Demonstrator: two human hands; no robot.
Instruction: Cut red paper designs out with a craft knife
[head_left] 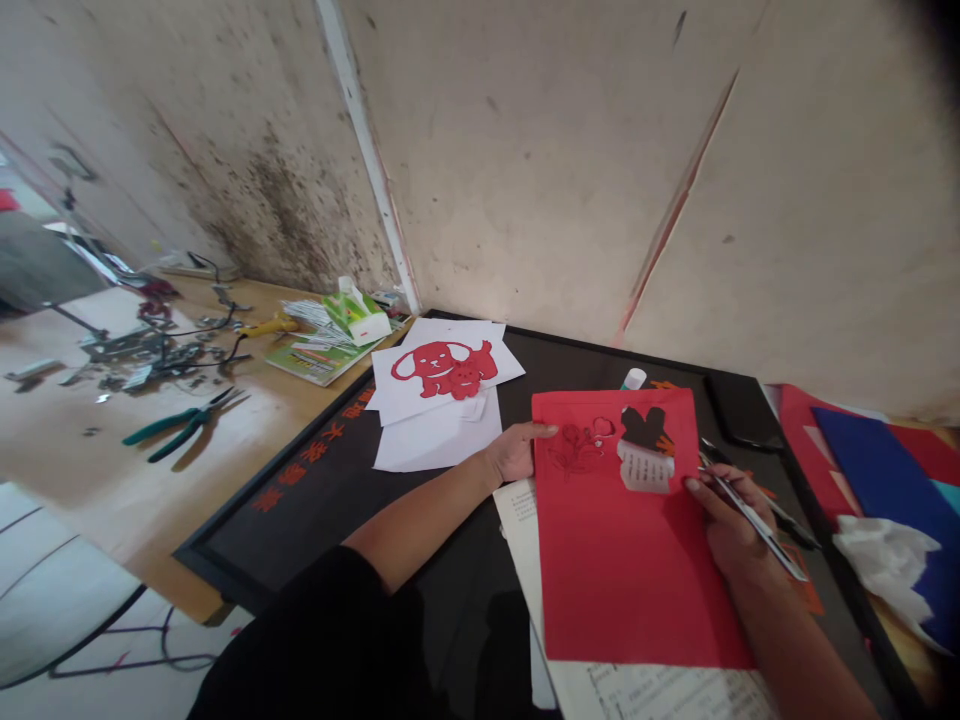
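Observation:
A sheet of red paper is held up in front of me, with a drawn and partly cut flower at its upper left and a cut-out opening at its upper right. My left hand pinches its left edge, thumb on top. At the right edge, my right hand grips the sheet with the thumb while also holding a slim silver craft knife, tilted across the fingers. Beneath the sheet lie printed pages. Their text also shows through the opening.
White sheets bearing a red paper-cut dog lie at the back left of the black board. A glue stick is behind the red sheet. Green-handled pliers and metal parts lie left; coloured paper and crumpled tissue lie right.

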